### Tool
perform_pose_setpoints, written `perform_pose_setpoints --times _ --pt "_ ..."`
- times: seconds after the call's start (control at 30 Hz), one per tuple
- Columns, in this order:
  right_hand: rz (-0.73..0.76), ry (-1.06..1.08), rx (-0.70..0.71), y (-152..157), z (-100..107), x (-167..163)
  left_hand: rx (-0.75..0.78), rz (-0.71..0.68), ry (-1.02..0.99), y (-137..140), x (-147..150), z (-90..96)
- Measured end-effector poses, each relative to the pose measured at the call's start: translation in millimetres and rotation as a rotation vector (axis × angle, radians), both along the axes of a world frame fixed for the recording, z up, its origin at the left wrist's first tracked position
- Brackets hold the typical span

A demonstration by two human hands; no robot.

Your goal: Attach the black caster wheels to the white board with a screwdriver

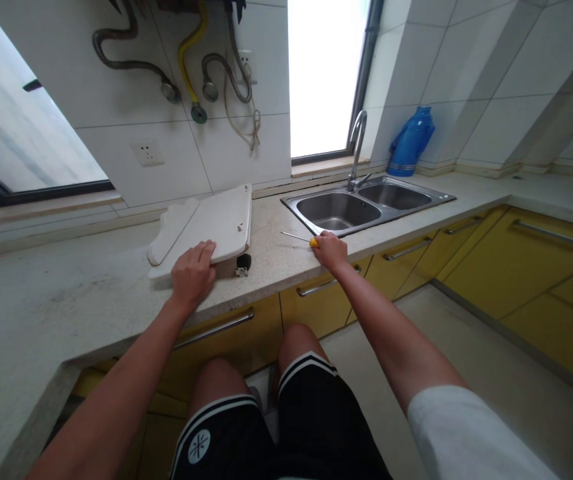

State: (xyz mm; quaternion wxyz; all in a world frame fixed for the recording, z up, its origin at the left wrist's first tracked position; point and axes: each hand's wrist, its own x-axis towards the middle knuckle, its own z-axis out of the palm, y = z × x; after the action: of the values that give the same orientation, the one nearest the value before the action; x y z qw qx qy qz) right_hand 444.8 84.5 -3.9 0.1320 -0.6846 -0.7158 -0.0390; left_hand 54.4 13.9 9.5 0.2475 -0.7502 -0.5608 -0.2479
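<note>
Near the front edge of the worktop (276, 261), the left hand (193, 272) lays its fingers over the near edge of a white panel (216, 223); whether it grips beneath cannot be told. The right hand (330, 250), farther from the panel, is closed around a yellow-handled screwdriver (313, 243), its shaft pointing left toward the panel's right edge, tip apart. The panel extends back toward the tiled wall (271, 150), left of the double-bowl sink (403, 208).

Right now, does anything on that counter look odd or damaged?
Yes: the white panel under the left hand sits tilted rather than flat on the countertop, with brownish marks along its edge. A small dark part, unclear what, shows near its corner.
</note>
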Motion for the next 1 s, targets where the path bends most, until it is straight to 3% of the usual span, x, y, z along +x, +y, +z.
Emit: perform_pose_setpoints --times 0.13,0.47,0.73,1.0 --pt "0.031 -0.005 0.024 1.1 -0.2 2.6 0.010 -0.009 0.001 0.8 -2.5 -4.9" --pt "0.055 0.001 0.105 12.7 -11.5 12.5 0.222 -0.097 0.007 10.0 -6.0 -20.7" --pt "0.074 0.034 0.151 17.5 -15.8 20.2 0.337 -0.104 -0.008 10.5 -3.0 -18.4" --pt "0.128 0.064 0.237 19.8 -20.1 28.2 0.350 -0.086 -0.085 9.9 -0.4 -16.1"
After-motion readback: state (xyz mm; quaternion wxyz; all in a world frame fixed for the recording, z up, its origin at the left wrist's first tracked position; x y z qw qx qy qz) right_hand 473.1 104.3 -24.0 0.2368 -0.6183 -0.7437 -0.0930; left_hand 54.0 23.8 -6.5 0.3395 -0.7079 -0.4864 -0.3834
